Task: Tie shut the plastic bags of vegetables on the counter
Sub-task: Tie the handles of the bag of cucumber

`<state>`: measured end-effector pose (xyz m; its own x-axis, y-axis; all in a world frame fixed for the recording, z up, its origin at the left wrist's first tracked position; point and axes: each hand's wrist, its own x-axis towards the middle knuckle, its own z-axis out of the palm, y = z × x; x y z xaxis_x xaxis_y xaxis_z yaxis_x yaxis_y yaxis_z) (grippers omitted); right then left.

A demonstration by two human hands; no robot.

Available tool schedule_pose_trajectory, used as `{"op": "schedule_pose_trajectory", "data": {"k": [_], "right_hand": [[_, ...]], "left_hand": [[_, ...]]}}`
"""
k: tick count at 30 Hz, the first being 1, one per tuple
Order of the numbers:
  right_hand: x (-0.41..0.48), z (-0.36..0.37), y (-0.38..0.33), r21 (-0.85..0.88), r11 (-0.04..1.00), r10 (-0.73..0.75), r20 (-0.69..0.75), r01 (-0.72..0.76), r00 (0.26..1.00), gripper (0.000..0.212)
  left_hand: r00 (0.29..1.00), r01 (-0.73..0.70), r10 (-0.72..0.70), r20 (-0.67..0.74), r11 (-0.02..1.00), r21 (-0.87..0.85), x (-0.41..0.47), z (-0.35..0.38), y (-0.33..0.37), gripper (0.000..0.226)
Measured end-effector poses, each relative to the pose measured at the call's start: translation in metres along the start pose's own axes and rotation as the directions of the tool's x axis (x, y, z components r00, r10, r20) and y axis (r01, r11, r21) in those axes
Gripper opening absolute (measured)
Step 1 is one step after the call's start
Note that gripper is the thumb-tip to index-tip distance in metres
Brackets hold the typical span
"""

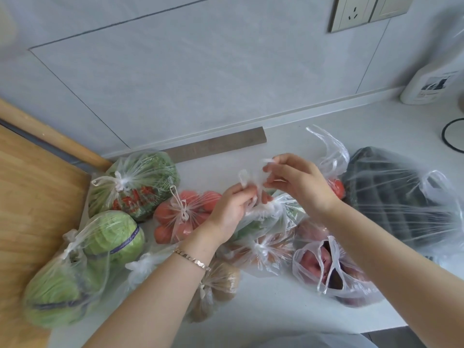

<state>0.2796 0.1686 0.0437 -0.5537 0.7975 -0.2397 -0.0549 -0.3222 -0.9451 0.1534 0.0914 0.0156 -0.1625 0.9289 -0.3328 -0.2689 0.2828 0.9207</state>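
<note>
Clear plastic is what we're watching from the head view: our left hand (pixel 232 205) pinches one handle (pixel 244 180) of the middle bag (pixel 273 214), our right hand (pixel 301 183) pinches the other, both raised just above it. That bag sits on the counter (pixel 271 312) between the knotted tomato bag (pixel 183 217) and an untied bag (pixel 334 275) at right.

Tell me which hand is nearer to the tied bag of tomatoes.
Left. The left hand pinches a bag handle just beside the tomato bag, at its right edge. The right hand pinches the other handle farther right, beyond the left hand.
</note>
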Motion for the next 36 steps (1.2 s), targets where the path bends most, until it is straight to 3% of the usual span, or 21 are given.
{"op": "schedule_pose_trajectory", "data": {"k": [2,5,10,11,13,15,17,20,23,26,29,32,34,36], "right_hand": [[-0.002,-0.015,0.019,-0.235,0.972,0.014,0.005,-0.013,1.000,0.020],[-0.011,-0.022,0.052,-0.603,0.794,0.015,0.148,0.078,0.989,0.028],[-0.008,-0.013,0.072,-0.749,0.586,-0.275,0.175,0.309,0.945,0.020],[-0.008,-0.010,0.071,-0.738,0.591,-0.302,0.171,0.325,0.938,0.018],[-0.010,-0.002,0.066,-0.603,0.768,-0.243,0.038,0.216,0.969,0.017],[-0.009,0.008,0.059,-0.264,0.963,-0.101,-0.144,0.061,0.984,0.023],[-0.006,0.016,0.055,-0.118,0.993,-0.007,-0.221,-0.019,0.975,0.027],[-0.005,0.020,0.057,-0.342,0.939,-0.026,-0.122,-0.018,0.992,0.037],[-0.009,0.023,0.064,-0.641,0.765,-0.056,0.029,0.062,0.998,0.039],[-0.017,0.028,0.067,-0.747,0.625,-0.116,0.198,0.226,0.973,0.043],[-0.018,0.026,0.066,-0.672,0.702,-0.028,0.304,0.236,0.952,0.032],[-0.018,0.020,0.067,-0.555,0.829,0.080,0.235,0.066,0.969,0.034],[-0.020,0.017,0.069,-0.445,0.893,0.146,0.131,-0.073,0.981,0.031],[-0.020,0.014,0.071,-0.341,0.926,0.187,0.051,-0.159,0.981,0.028]], "left_hand": [[0.996,0.024,-0.031,-0.083,0.997,-0.080,0.002,0.000,-0.002,0.036],[0.980,0.052,-0.078,-0.183,0.988,-0.144,0.004,0.005,-0.002,0.028],[0.971,0.044,-0.098,-0.219,0.970,-0.241,0.002,0.017,-0.003,0.029],[0.960,0.038,-0.104,-0.262,0.969,-0.243,0.002,0.018,-0.002,0.029],[0.921,-0.014,-0.097,-0.378,0.960,-0.281,0.005,0.015,-0.001,0.027],[0.875,-0.095,-0.101,-0.474,0.923,-0.372,0.006,0.012,0.002,0.025],[0.851,-0.138,-0.092,-0.517,0.911,-0.389,0.004,0.010,0.001,0.030],[0.857,-0.144,-0.016,-0.515,0.953,-0.268,0.001,0.012,-0.003,0.032],[0.903,-0.158,0.065,-0.424,0.969,-0.188,0.003,0.015,-0.001,0.030],[0.948,-0.135,0.095,-0.304,0.984,-0.113,0.009,0.021,0.010,0.035],[0.968,-0.017,-0.001,-0.253,0.997,-0.071,0.017,0.020,0.020,0.038],[0.976,0.087,-0.096,-0.197,0.995,-0.056,0.019,0.013,0.025,0.034],[0.978,0.143,-0.089,-0.189,0.944,0.298,0.012,0.009,0.021,0.027],[0.987,0.152,-0.082,-0.136,0.738,0.657,0.003,0.004,0.010,0.034]]}}
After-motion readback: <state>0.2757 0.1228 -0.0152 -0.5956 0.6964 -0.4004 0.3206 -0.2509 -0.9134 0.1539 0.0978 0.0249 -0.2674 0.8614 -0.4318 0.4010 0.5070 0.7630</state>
